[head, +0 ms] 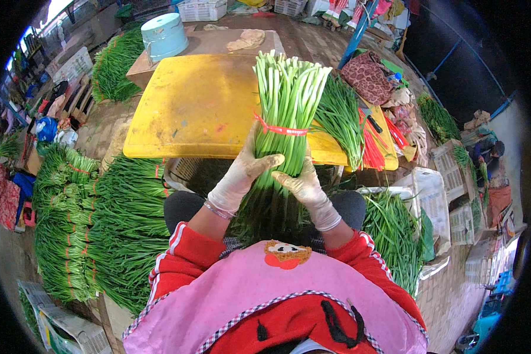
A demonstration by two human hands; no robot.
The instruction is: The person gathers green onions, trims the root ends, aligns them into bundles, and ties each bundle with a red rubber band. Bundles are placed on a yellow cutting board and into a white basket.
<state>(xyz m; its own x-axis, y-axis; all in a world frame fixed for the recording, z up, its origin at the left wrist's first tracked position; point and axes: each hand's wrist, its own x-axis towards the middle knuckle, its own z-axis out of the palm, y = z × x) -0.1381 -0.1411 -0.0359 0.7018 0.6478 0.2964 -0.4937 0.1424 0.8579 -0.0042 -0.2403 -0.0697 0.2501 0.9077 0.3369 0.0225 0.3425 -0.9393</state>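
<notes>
Both my hands wear soiled pale gloves and clasp a thick bundle of green leafy stalks (287, 97), pale stem ends pointing away from me. A red printed tie (287, 131) rings the bundle. My left hand (248, 166) presses its left side, and my right hand (303, 181) its right, thumbs on the near face. The bundle's far part stands in front of the yellow tabletop (190, 106); its leafy part hangs over my lap. Loose stalks (343, 115) lie at the tabletop's right, beside red strips (372, 148) and a black-handled tool (374, 124).
Rows of tied bundles (77, 221) lie at my left. At my right, a white crate (431, 208) stands beside loose greens (391, 239). A light-blue bucket (164, 37) sits beyond the tabletop, near a blue post (358, 33). Another person (486, 150) is at the far right.
</notes>
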